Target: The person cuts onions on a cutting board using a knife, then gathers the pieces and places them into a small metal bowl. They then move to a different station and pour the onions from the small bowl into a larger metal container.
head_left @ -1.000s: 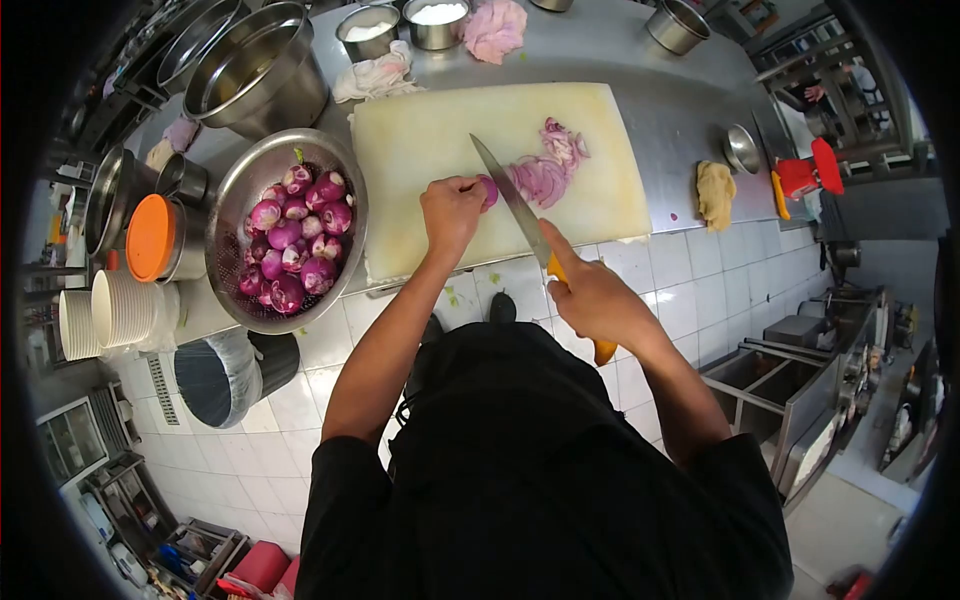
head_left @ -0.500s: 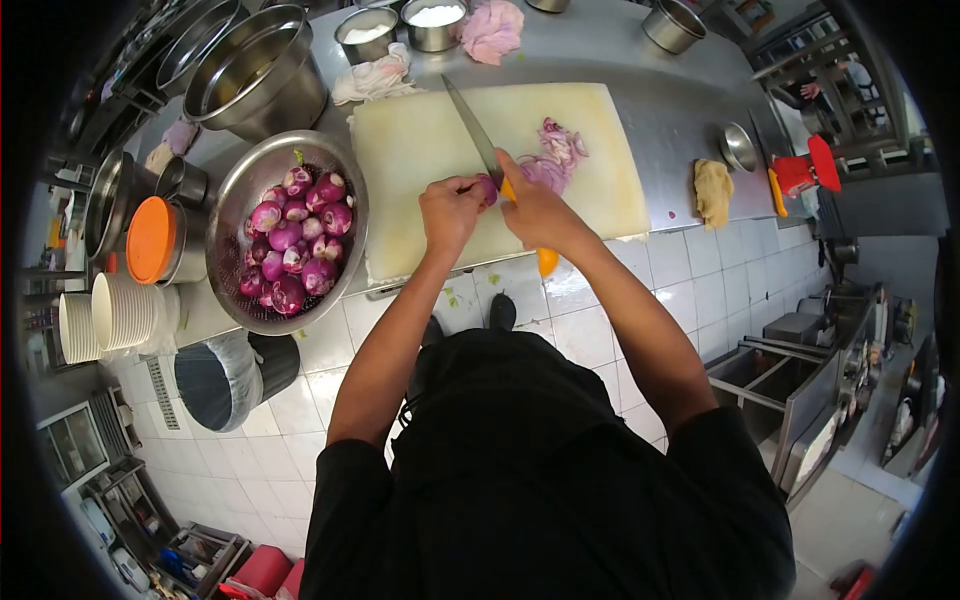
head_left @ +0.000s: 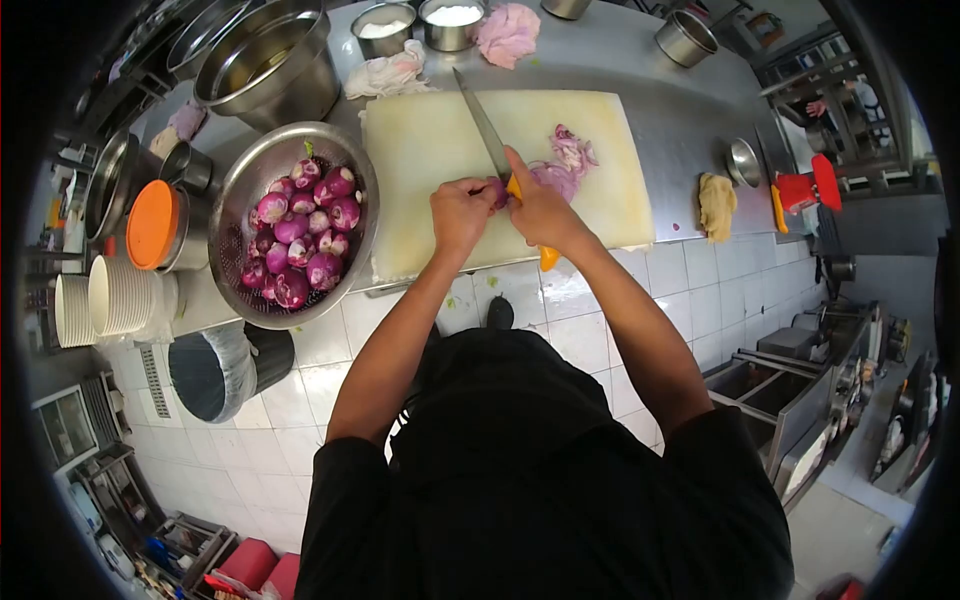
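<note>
My right hand [head_left: 545, 212] is closed around the yellow handle of a long knife [head_left: 484, 122], its blade pointing up and away across the white cutting board [head_left: 420, 150]. Just left of it, my left hand [head_left: 463, 217] grips a small red onion [head_left: 497, 192], mostly covered by the fingers. The onion sits right beside the knife near the handle end of the blade. Sliced red onion [head_left: 563, 168] lies in a loose pile on the board, right of the knife. Left of the board, a perforated metal colander [head_left: 232, 215] holds several peeled red onions [head_left: 291, 228].
Large steel pots [head_left: 270, 75] stand at the back left. Bowls of white contents [head_left: 452, 28] and crumpled cloths [head_left: 508, 35] lie behind the board. To the right are a yellow cloth [head_left: 717, 205], a small metal bowl [head_left: 742, 162] and a red object [head_left: 808, 184]. Below left stands a lined bin [head_left: 215, 372].
The whole view has shifted slightly. Both hands stay close together at the onion and knife; the onion pile looks the same.
</note>
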Demonstrator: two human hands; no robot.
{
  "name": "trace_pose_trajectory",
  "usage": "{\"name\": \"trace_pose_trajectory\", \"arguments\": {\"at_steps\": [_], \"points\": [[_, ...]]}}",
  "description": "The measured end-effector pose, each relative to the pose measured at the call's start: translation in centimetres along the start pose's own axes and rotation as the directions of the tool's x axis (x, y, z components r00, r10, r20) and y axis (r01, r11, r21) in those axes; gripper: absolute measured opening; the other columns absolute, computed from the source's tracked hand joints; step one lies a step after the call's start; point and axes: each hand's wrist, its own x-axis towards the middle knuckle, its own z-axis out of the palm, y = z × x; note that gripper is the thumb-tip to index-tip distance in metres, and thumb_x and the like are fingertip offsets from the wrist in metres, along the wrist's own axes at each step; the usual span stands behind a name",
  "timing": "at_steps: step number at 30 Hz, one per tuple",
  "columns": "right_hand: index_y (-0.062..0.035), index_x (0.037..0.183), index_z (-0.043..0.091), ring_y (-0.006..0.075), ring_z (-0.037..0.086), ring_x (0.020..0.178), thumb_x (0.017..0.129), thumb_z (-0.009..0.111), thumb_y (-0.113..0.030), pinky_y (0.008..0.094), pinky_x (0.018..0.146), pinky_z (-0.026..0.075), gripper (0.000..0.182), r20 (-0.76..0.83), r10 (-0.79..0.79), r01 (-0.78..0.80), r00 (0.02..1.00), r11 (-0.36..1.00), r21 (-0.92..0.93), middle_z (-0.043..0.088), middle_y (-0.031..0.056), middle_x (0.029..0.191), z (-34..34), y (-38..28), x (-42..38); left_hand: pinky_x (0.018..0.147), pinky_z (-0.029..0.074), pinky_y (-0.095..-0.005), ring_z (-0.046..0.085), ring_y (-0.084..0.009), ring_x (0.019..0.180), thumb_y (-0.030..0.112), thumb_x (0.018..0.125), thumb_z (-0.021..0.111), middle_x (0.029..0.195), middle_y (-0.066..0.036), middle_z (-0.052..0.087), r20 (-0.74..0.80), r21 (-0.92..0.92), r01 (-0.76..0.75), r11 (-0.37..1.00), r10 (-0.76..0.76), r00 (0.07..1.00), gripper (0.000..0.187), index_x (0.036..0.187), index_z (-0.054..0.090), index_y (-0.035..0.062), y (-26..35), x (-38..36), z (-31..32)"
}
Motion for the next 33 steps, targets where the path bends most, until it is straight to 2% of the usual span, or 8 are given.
{"name": "trace_pose_trajectory", "arguments": {"at_steps": [3, 6, 10, 16, 19, 22, 29, 33], "points": [[-0.0158, 0.164, 0.010, 0.0315, 0.068, 0.057, 0.094, 0.047, -0.006, 0.0467, 0.066, 0.059, 0.080, 0.068, 0.031, -0.032, 0.997, 0.999, 0.008, 0.070, 0.0297, 0.097, -2.4, -2.9, -3.8, 0.063, 0.058, -0.0268, 0.069, -0.0116, 0.064, 0.008, 0.089, 0.070, 0.076, -0.011, 0.075, 0.004, -0.072, 0.003, 0.997, -0.003, 1.000, 0.017, 0.093, 0.077, -0.0073, -1.1, 0.5, 0.3], [-0.0141, 0.164, 0.009, 0.0397, 0.070, 0.065, 0.094, 0.048, -0.007, 0.0505, 0.071, 0.057, 0.080, 0.102, 0.102, -0.092, 0.990, 0.991, -0.102, 0.070, 0.0316, 0.094, -2.3, -3.5, -8.5, 0.064, 0.059, -0.0266, 0.070, -0.0123, 0.064, 0.007, 0.089, 0.070, 0.077, -0.011, 0.075, -0.003, -0.016, 0.051, 0.999, -0.051, 0.999, 0.017, 0.094, 0.077, -0.0074, -0.2, 0.1, 0.1], [-0.0146, 0.164, 0.009, 0.0545, 0.065, 0.086, 0.095, 0.053, -0.009, 0.0574, 0.080, 0.051, 0.082, -0.071, -0.072, 0.064, 0.995, 0.992, -0.110, 0.068, 0.0350, 0.094, 2.2, 0.0, -7.5, 0.066, 0.060, -0.0269, 0.071, -0.0132, 0.065, 0.006, 0.089, 0.069, 0.077, -0.011, 0.075, 0.004, -0.068, 0.041, 0.997, -0.041, 0.999, 0.017, 0.095, 0.077, -0.0077, -1.2, 0.7, 0.4], [-0.0167, 0.164, 0.010, 0.0508, 0.067, 0.080, 0.095, 0.051, -0.008, 0.0548, 0.078, 0.053, 0.081, -0.099, -0.120, 0.110, 0.988, 0.989, -0.098, 0.069, 0.0328, 0.096, 0.7, -0.4, -0.7, 0.061, 0.056, -0.0257, 0.068, -0.0123, 0.059, 0.010, 0.086, 0.069, 0.068, -0.010, 0.073, -0.012, -0.129, 0.000, 0.992, -0.001, 1.000, 0.019, 0.091, 0.078, -0.0055, -1.3, 0.6, 0.5], [-0.0167, 0.165, 0.010, 0.0461, 0.069, 0.077, 0.095, 0.050, -0.009, 0.0533, 0.077, 0.054, 0.081, 0.115, 0.088, -0.097, 0.989, 0.993, 0.073, 0.069, 0.0322, 0.098, -2.7, -3.4, -4.5, 0.061, 0.056, -0.0258, 0.069, -0.0126, 0.059, 0.010, 0.086, 0.069, 0.068, -0.011, 0.073, -0.021, -0.091, -0.015, 0.996, 0.013, 1.000, 0.019, 0.090, 0.078, -0.0052, -1.3, 0.7, 0.5], [-0.0170, 0.165, 0.009, 0.0435, 0.070, 0.079, 0.097, 0.050, -0.010, 0.0521, 0.079, 0.054, 0.080, 0.141, 0.132, -0.122, 0.981, 0.990, -0.076, 0.068, 0.0335, 0.102, -2.9, -3.5, -8.2, 0.061, 0.056, -0.0257, 0.069, -0.0125, 0.059, 0.011, 0.086, 0.069, 0.068, -0.011, 0.073, -0.023, -0.078, -0.017, 0.997, 0.015, 1.000, 0.019, 0.090, 0.078, -0.0050, -1.2, 0.5, 0.4], [-0.0160, 0.165, 0.009, 0.0509, 0.066, 0.096, 0.096, 0.052, -0.009, 0.0559, 0.092, 0.049, 0.082, 0.040, 0.055, -0.050, 0.998, 0.993, -0.105, 0.067, 0.0364, 0.101, -0.3, -3.0, -9.5, 0.060, 0.056, -0.0256, 0.069, -0.0123, 0.059, 0.011, 0.086, 0.069, 0.067, -0.011, 0.073, -0.029, -0.100, 0.016, 0.995, -0.019, 0.999, 0.019, 0.089, 0.078, -0.0053, -1.5, 0.6, 0.5], [-0.0158, 0.164, 0.011, 0.0514, 0.066, 0.089, 0.094, 0.051, -0.007, 0.0564, 0.086, 0.050, 0.081, -0.045, -0.027, 0.023, 0.999, 0.996, -0.084, 0.068, 0.0344, 0.102, 2.3, -0.4, -5.0, 0.060, 0.056, -0.0260, 0.069, -0.0123, 0.059, 0.011, 0.086, 0.069, 0.068, -0.011, 0.074, -0.042, -0.084, 0.006, 0.996, -0.010, 0.999, 0.019, 0.090, 0.078, -0.0055, -1.5, 0.7, 0.7]]}}
